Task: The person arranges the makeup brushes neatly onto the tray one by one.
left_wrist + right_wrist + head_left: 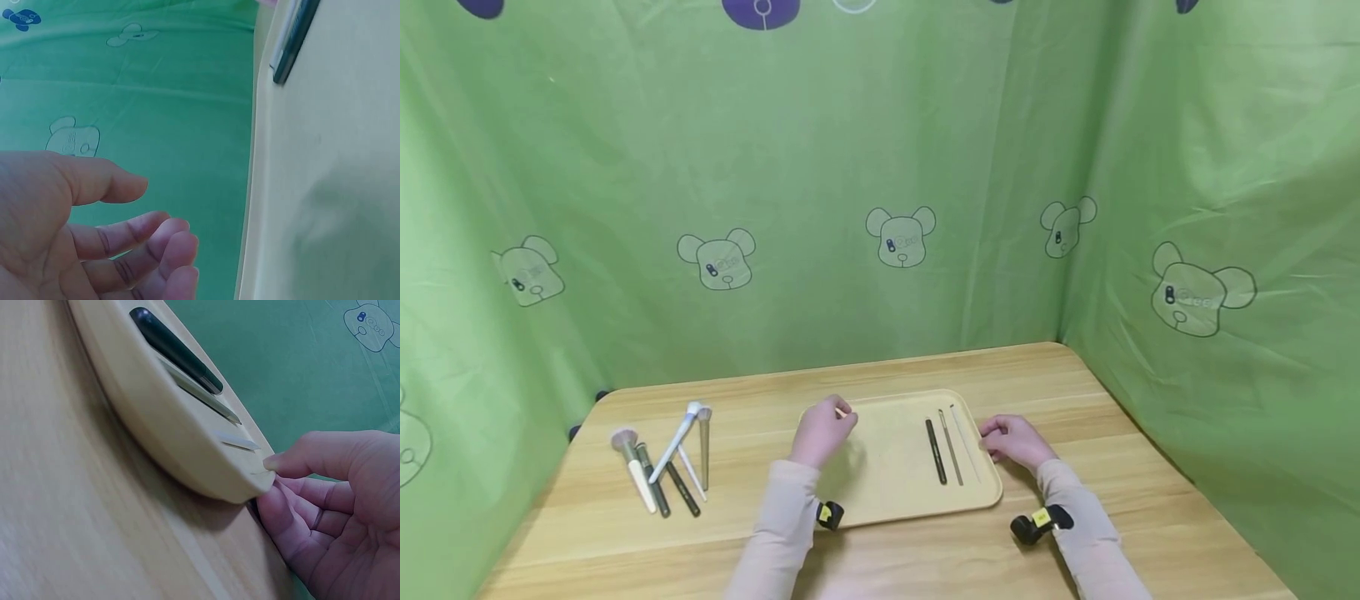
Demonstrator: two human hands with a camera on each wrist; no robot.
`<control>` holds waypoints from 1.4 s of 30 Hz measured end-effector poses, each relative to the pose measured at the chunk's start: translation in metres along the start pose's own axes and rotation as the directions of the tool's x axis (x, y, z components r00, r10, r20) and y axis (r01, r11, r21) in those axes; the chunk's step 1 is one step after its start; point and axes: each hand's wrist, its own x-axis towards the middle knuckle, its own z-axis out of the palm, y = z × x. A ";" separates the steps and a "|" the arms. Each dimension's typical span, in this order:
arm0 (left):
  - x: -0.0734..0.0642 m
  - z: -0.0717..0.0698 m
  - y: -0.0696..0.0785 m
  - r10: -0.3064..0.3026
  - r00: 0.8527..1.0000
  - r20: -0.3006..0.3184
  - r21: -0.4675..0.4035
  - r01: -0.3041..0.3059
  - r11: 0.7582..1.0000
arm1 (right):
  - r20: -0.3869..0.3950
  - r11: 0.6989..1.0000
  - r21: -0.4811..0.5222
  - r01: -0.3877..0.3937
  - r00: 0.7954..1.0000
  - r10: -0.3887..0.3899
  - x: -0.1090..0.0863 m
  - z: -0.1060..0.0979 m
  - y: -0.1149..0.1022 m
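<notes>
A pale yellow tray [887,462] lies on the wooden table. On its right part rest a dark-handled brush [936,451], a thin brown brush [951,448] and a slender white brush [966,443], side by side. My right hand [1017,440] pinches the tray's right rim between thumb and fingers, as the right wrist view shows up close. Over the tray's left side hovers my left hand [826,431]. In the left wrist view its fingers [178,250] are loosely bent, thumb apart from them, with nothing between.
Left of the tray lies a loose group of makeup brushes: a fluffy one with a white handle [638,477], several dark, brown and white ones, and a white brush [674,442] lying across others. Green curtains [805,208] printed with bear heads surround the table [752,517].
</notes>
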 end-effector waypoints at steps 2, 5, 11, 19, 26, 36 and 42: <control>0.001 -0.004 -0.005 -0.006 1.000 -0.008 0.005 0.006 1.000 | -0.002 1.000 0.004 -0.004 1.000 0.004 -0.001 0.000 -0.002; 0.002 -0.010 -0.014 -0.012 1.000 -0.020 0.006 0.012 1.000 | -0.004 1.000 0.003 -0.007 1.000 0.007 -0.002 0.000 -0.004; 0.003 -0.025 -0.032 -0.037 0.998 -0.059 -0.003 0.036 0.999 | -0.003 1.000 0.005 -0.012 1.000 0.012 -0.003 0.000 -0.004; 0.004 -0.047 -0.053 -0.076 0.994 -0.083 0.023 0.078 0.997 | -0.003 1.000 0.013 -0.005 1.000 0.005 -0.003 0.000 -0.001; 0.005 -0.067 -0.074 -0.109 0.990 -0.086 0.051 0.114 0.992 | -0.005 1.000 0.010 -0.013 1.000 0.013 -0.004 0.000 -0.003; 0.002 -0.091 -0.099 -0.131 0.981 -0.144 0.059 0.141 0.988 | -0.004 1.000 0.014 -0.004 1.000 0.004 -0.003 0.001 -0.003; 0.002 -0.097 -0.120 -0.153 0.968 -0.198 0.083 0.172 0.982 | -0.005 1.000 0.019 -0.002 1.000 0.002 -0.004 0.001 -0.003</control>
